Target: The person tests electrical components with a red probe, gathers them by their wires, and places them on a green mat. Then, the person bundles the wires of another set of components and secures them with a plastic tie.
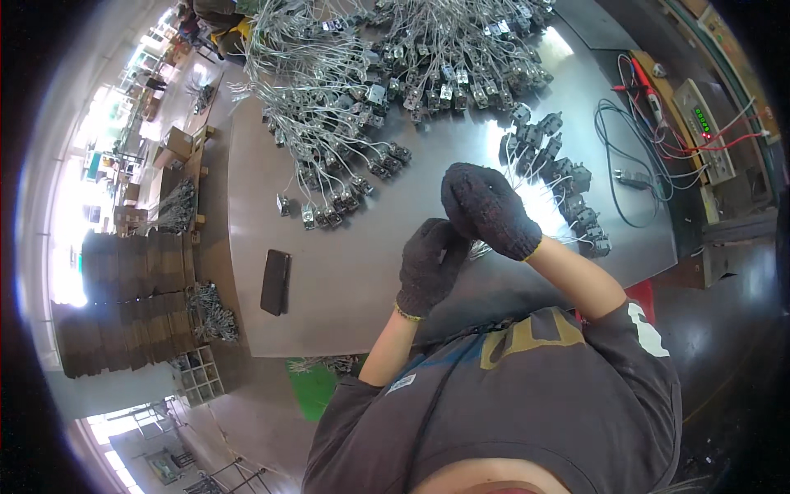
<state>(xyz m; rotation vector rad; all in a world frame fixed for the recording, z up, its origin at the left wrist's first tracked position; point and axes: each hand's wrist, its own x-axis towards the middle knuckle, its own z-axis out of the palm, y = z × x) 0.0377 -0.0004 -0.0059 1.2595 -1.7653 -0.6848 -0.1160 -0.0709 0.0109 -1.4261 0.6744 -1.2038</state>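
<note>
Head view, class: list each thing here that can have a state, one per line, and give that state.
Left hand: gloved, raised above the table, fingers curled against the right hand.
Right hand: gloved, closed around thin pale wires.
Wires: pinched between both hands.
Phone: flat on the table, screen dark.
Meter box: switched on, display lit green.
Wired parts: piled loose on the table.

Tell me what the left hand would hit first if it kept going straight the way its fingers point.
The left hand points up and slightly right, straight at the right hand, which sits just beyond it and looks close or touching. Past that lie the black connectors on the grey table. Depth is hard to judge.
</note>
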